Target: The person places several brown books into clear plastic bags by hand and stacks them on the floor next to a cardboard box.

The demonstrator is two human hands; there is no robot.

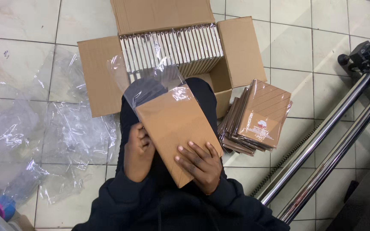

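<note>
Both hands, left hand (138, 150) and right hand (200, 164), grip a brown notebook (174, 128) half-sleeved in clear plastic (150, 83); wrapped stack (258, 115) beside, box (168, 51) still full.

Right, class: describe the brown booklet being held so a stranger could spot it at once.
Start at the open cardboard box on the tiled floor. Just below it, both hands grip a brown booklet. Unlike the wrapped stack to its right, it sits only halfway inside a clear plastic sleeve.
</note>
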